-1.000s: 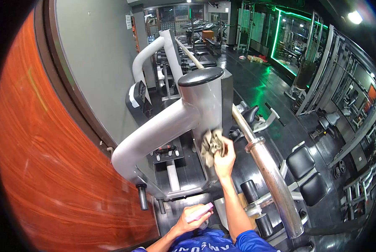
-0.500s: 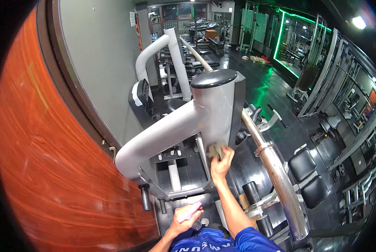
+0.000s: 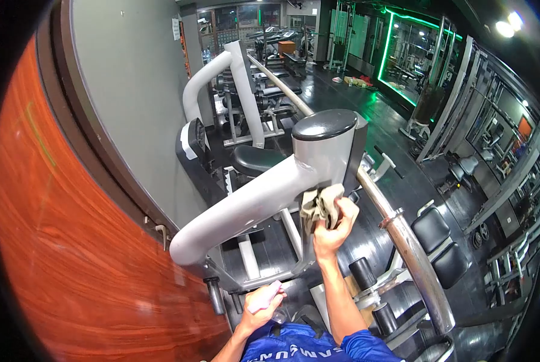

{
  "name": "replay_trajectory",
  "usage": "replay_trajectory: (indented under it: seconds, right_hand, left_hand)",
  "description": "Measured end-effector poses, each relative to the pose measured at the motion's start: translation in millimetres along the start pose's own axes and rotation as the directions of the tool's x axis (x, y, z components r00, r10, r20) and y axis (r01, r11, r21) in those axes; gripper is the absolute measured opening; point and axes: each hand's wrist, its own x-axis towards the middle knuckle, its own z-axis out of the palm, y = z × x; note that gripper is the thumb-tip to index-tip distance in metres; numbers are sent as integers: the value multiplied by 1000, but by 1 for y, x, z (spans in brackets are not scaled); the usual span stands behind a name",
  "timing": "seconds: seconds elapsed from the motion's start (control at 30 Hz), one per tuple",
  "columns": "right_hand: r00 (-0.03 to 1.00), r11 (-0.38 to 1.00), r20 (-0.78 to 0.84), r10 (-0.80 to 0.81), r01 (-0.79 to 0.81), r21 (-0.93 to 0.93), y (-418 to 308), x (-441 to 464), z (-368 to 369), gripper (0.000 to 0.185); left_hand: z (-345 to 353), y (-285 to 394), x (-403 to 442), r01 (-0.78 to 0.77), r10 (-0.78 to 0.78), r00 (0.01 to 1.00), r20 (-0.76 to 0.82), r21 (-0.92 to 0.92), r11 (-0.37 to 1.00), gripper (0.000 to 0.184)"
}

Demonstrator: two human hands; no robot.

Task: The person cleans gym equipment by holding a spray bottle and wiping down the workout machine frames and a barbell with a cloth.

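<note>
My right hand (image 3: 336, 229) is closed on a crumpled grey-beige cloth (image 3: 320, 204). The cloth presses against the front of a grey upright post (image 3: 323, 154) with a black oval cap (image 3: 324, 123). A thick pale-grey curved tube (image 3: 246, 208) joins this post from the left. Low in front of my body, my left hand (image 3: 259, 304) is wrapped round what looks like a spray bottle (image 3: 269, 295) with a pale pink head; its clear lower part is mostly hidden by the fingers.
A long metal bar (image 3: 412, 259) slants past the post on the right, near black padded seats (image 3: 448, 247). A glossy reddish wood panel (image 3: 89, 241) and a grey wall (image 3: 137, 90) stand at the left. More gym machines fill the back.
My right hand has shifted slightly right and up on the post, and more of the cloth now shows, bunched and folded. My left hand still holds the bottle. The view has tilted a little.
</note>
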Motion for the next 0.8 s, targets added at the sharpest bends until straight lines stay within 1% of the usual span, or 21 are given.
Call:
replay_trajectory:
  seconds: [0.07,0.1,0.2,0.23,0.27,0.33,0.4,0.43,0.47,0.53,0.57,0.6,0.63,0.67,0.7,0.73,0.8]
  right_hand:
    - [997,995,60,-38,43,-86,-8,12,12,49]
    - [999,997,17,-35,36,-70,4,5,19,49]
    - [991,983,88,-100,112,-142,34,-29,15,48]
    - [984,971,135,-118,143,-191,43,-44,12,46]
    - [978,964,193,-81,126,-233,52,-61,7,39]
    - [963,939,234,137,-51,-340,63,-103,-1,33]
    - [891,900,302,338,-213,-380,66,-137,-8,33]
    - [829,894,359,429,-333,-298,65,-146,-9,35]
    - [721,824,401,565,-519,-228,63,-156,-8,36]
    - [501,632,516,695,-768,-106,51,-158,6,35]
    - [458,568,539,707,-822,-47,47,-156,12,36]
    - [498,530,508,703,-843,95,47,-157,23,36]
    - [375,263,557,741,-925,273,40,-144,27,35]
    - [258,-34,624,738,-909,415,34,-129,31,33]
    - [232,-179,696,680,-868,464,30,-112,29,32]
    - [265,-320,786,559,-806,499,25,-93,25,34]
    - [145,-523,863,485,-743,418,23,-63,22,33]
  left_hand:
    - [-4,6,2,25,-26,1000,-13,-64,998,24]
    - [-6,5,3,36,-39,999,-23,-98,994,23]
    - [-13,1,1,67,-79,995,-56,-183,981,21]
    - [-16,-1,1,75,-91,993,-69,-201,977,20]
    - [-18,-4,-1,86,-106,991,-81,-220,972,20]
    - [-24,-8,-3,110,-121,991,-49,-180,978,22]
    - [-30,-12,-3,111,-117,992,-37,-145,983,23]
    - [-32,-14,-2,101,-107,993,-41,-132,986,24]
    - [-33,-15,-2,93,-99,994,-46,-120,988,25]
    - [-34,-10,2,99,-109,992,-65,-148,984,25]
    - [-35,-8,3,103,-116,991,-73,-162,981,25]
    - [-34,-9,4,96,-110,991,-74,-173,980,26]
    - [-34,-9,5,89,-104,992,-75,-184,979,26]
    - [-35,-10,5,80,-96,992,-76,-194,978,26]
    - [-36,-10,5,81,-95,993,-71,-184,980,26]
    - [-37,-10,5,81,-94,993,-65,-174,981,26]
    - [-38,-11,7,98,-105,994,-39,-161,982,27]
